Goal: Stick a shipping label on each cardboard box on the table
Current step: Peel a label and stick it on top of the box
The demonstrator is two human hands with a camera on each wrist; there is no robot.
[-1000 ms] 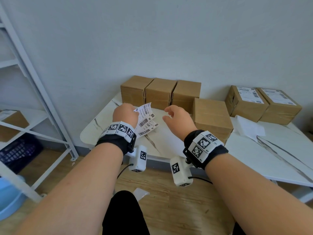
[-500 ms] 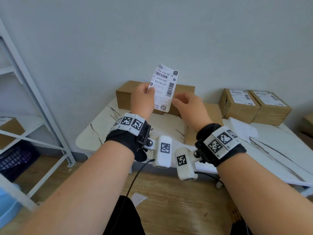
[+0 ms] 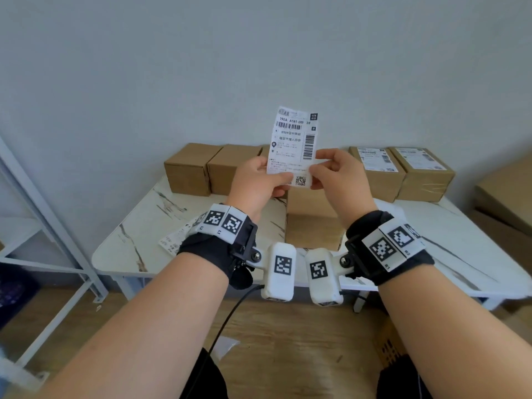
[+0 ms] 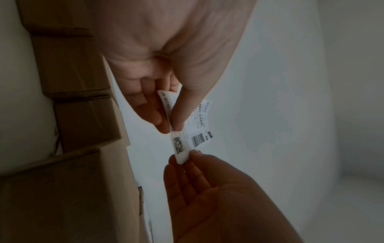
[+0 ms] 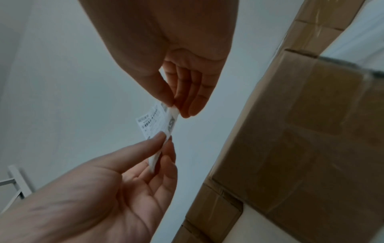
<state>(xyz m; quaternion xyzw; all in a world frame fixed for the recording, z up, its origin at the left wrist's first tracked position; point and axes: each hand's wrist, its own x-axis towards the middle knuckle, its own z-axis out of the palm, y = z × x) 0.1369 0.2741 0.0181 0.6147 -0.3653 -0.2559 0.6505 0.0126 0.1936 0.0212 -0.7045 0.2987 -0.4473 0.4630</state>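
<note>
I hold one white shipping label (image 3: 293, 139) upright in front of the wall, above the table. My left hand (image 3: 276, 180) pinches its lower left edge between thumb and fingers, and my right hand (image 3: 316, 171) pinches the lower right corner by the QR code. The left wrist view shows the label (image 4: 199, 129) pinched by both hands, as does the right wrist view (image 5: 153, 121). A plain cardboard box (image 3: 313, 223) stands just below my hands. Plain boxes (image 3: 187, 168) line the back left. Two labelled boxes (image 3: 377, 168) sit at the back right.
Spare labels (image 3: 172, 241) lie on the white marble table (image 3: 138, 246) under my left wrist. A white sheet (image 3: 387, 207) lies right of the near box. A metal shelf frame (image 3: 43, 214) stands at the left, and a large carton (image 3: 506, 203) at the right.
My left hand has lifted one label up off the table level. My right hand, free a second ago, now pinches its lower right corner. Both hands are closer together.
</note>
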